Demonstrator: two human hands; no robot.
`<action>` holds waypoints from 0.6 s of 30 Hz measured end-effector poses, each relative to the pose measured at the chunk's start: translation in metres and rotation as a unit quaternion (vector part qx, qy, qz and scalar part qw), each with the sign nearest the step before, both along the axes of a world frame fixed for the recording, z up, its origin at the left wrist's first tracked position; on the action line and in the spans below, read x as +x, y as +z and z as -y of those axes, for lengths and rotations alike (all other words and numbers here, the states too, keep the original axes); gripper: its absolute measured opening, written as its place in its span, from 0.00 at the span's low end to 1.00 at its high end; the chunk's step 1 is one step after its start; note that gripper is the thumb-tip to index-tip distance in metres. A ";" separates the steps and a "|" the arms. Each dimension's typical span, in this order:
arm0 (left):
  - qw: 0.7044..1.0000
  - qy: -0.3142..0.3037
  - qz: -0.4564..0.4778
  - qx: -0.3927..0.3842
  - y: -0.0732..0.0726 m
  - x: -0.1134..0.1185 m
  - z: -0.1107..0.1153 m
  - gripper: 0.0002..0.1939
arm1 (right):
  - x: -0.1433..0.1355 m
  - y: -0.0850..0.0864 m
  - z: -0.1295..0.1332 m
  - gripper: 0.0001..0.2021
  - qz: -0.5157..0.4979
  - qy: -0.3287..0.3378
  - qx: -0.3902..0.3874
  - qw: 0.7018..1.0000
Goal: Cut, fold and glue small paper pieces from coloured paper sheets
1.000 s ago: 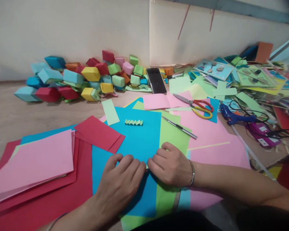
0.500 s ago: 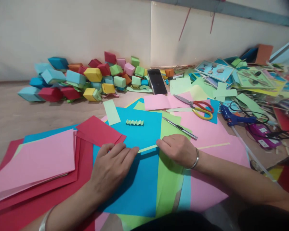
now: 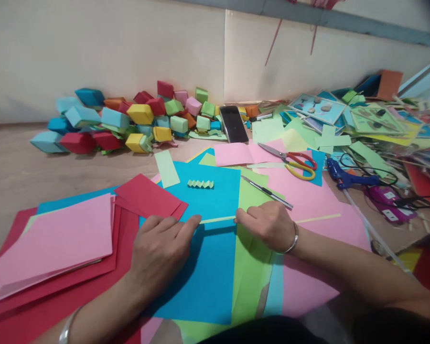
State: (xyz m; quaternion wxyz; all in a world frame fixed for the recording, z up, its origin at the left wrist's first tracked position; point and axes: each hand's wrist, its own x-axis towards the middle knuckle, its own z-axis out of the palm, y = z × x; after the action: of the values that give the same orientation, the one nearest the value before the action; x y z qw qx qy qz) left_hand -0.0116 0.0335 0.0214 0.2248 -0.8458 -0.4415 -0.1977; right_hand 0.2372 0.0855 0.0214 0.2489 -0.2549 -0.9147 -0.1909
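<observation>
A narrow pale green paper strip [image 3: 218, 220] is stretched between my two hands, just above a blue paper sheet [image 3: 200, 282]. My left hand [image 3: 161, 248] pinches its left end, and my right hand [image 3: 265, 224] pinches the right end. Both hands are closed at the fingertips. Beyond the strip, a small zigzag-folded green paper piece [image 3: 200, 184] lies on the blue sheet. A craft knife [image 3: 267, 192] rests on green paper behind my right hand. Left of the zigzag piece are a pale green rectangle [image 3: 167, 168] and red paper pieces [image 3: 148, 195].
Scissors [image 3: 290, 160], a phone [image 3: 233, 124] and a blue glue gun [image 3: 349, 176] lie farther back. Colourful paper boxes [image 3: 114, 119] are piled along the wall. Pink sheets [image 3: 64, 239] are stacked at left. A purple power strip [image 3: 390, 205] sits at right.
My left hand has shifted slightly left, and more of the strip shows between my hands. The strip is now nearly level rather than slanted. My right hand has barely moved.
</observation>
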 end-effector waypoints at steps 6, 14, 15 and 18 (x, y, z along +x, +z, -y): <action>0.999 0.020 0.027 -0.008 0.005 0.007 0.003 0.05 | -0.002 0.001 0.005 0.08 0.000 -0.007 0.052 0.999; 0.994 -0.086 0.066 -0.023 0.002 0.013 0.011 0.11 | -0.013 -0.001 0.021 0.09 -0.033 0.085 -0.008 0.996; 0.993 -0.086 0.076 -0.024 0.002 0.012 0.011 0.10 | -0.013 -0.001 0.021 0.09 -0.042 0.089 -0.018 0.995; 0.989 -0.069 0.122 -0.037 0.007 0.012 0.010 0.08 | -0.009 0.006 0.021 0.08 -0.071 0.099 -0.025 0.992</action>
State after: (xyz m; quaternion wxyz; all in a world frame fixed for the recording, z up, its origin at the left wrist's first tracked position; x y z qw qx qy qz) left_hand 0.0001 0.0236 0.0282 0.1240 -0.8517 -0.4127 -0.2981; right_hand 0.2278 0.0645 0.0275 0.3246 -0.1822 -0.9199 -0.1234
